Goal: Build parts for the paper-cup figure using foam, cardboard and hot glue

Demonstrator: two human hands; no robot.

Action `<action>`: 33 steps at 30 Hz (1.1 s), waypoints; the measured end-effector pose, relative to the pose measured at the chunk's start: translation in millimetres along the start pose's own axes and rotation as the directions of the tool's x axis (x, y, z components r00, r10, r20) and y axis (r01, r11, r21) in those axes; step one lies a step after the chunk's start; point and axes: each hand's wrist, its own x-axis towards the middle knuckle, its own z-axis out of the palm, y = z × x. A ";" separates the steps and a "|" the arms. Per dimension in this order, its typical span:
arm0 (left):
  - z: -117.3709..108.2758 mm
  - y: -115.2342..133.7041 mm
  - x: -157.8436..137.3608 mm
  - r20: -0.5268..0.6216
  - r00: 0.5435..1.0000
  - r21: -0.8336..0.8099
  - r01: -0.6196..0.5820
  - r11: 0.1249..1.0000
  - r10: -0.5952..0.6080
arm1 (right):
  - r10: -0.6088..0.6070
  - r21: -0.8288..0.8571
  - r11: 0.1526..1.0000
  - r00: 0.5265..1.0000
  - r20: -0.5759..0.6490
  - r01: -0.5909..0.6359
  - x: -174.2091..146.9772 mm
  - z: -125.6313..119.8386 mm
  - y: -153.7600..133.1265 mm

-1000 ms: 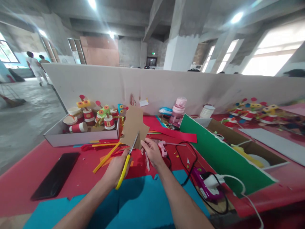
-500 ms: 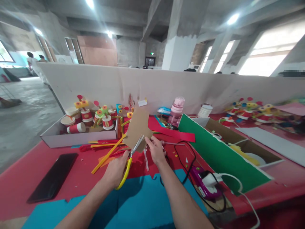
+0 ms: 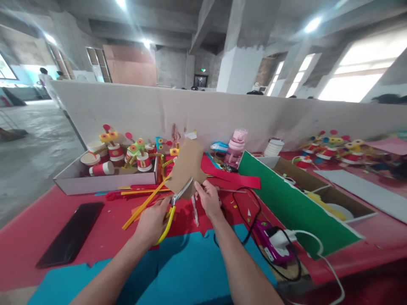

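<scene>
Just ahead of the right hand, brown cardboard extended from its thumb-and-finger pinch; the left hand was wrapped around yellow-handled scissors, blades over the cardboard's lower part. A white box held paper-cup figures; a green-sided, divided box held yellow material.

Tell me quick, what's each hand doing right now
Left hand: closed on the yellow-handled scissors.
Right hand: closed, pinching the brown cardboard piece by its edge.
</scene>
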 end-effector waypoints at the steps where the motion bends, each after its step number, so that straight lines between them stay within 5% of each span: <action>1: -0.1 -0.8 0.0 -0.023 1.000 -0.022 -0.003 1.000 0.003 | 0.013 0.024 1.000 1.000 0.010 -0.014 0.3 -0.4 -0.2; 11: -11.5 -13.9 5.0 -0.025 0.990 -0.357 -0.136 0.924 0.136 | 0.228 0.363 0.891 0.960 0.161 -0.273 3.4 -1.2 1.9; 15: -14.7 -23.2 9.5 -0.077 0.995 -0.324 -0.087 0.942 0.066 | 0.184 0.317 0.923 0.974 0.129 -0.216 0.0 4.5 3.4; 21: -7.8 -13.3 9.1 -0.044 0.999 -0.362 0.014 0.932 -0.031 | 0.016 0.002 1.000 1.000 0.007 -0.016 -2.6 10.3 13.3; 28: 6.1 -11.3 7.2 -0.078 0.997 -0.583 -0.038 0.812 -0.010 | 0.173 0.277 0.941 0.980 0.097 -0.193 8.1 1.0 19.0; 33: 3.7 -12.3 8.7 -0.126 0.988 -0.538 0.009 0.843 -0.091 | 0.135 0.133 0.980 0.987 0.087 -0.145 3.4 4.5 16.2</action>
